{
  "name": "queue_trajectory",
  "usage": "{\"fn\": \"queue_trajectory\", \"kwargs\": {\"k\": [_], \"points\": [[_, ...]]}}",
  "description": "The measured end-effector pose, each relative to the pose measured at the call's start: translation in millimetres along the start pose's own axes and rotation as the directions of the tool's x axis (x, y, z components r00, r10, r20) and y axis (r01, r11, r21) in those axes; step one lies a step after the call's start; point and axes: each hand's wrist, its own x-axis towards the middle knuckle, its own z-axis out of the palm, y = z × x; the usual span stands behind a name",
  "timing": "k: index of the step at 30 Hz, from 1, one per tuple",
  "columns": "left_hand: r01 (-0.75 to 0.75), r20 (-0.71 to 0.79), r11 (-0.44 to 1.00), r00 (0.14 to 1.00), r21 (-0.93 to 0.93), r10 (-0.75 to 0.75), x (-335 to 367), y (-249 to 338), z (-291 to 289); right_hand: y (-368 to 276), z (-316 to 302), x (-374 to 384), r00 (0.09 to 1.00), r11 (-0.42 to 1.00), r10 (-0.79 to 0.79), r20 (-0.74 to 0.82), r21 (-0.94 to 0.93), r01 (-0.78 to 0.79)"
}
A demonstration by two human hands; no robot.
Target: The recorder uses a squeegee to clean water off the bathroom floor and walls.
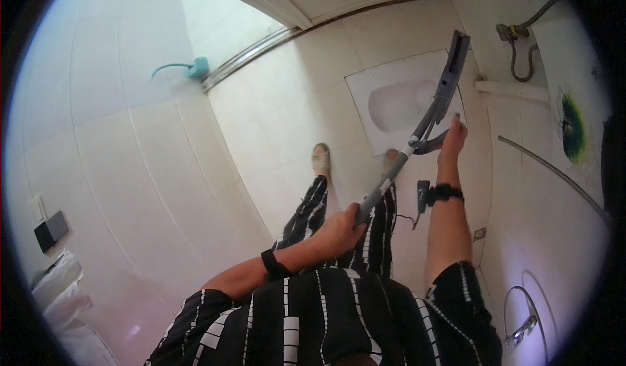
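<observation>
A grey mop (390,172) with a long pole and a lever stretches up and right from my body, its narrow grey head raised at the far end. My left hand (339,231) is wrapped round the near end of the pole. On the lever partway along it, my right hand (454,136) is closed, with one finger or the thumb pointing up. The mop head crosses in front of the right edge of a white squat toilet (360,95) set in the floor. Some of the right hand's fingers are hidden.
At the upper left, a teal object (197,67) sits by the door track (248,56). Along the right wall are a white pipe (515,90), a grey hose (554,170) and a shower tap (521,330). White cloth (62,288) hangs at the left. A drain (480,234) lies low right.
</observation>
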Motion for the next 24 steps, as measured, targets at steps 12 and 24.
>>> {"fn": "queue_trajectory", "kwargs": {"k": [12,24], "points": [[0.082,-0.025,0.996,0.996,0.034,-0.081,19,-18,-8,-3,-27,-159,0.993,0.992,-0.113,-0.014,0.062,0.114],[0.036,-0.002,0.999,0.999,0.000,-0.036,-5,-5,-9,29,27,31,0.982,0.994,0.025,0.186,-0.105,-0.005]]}}
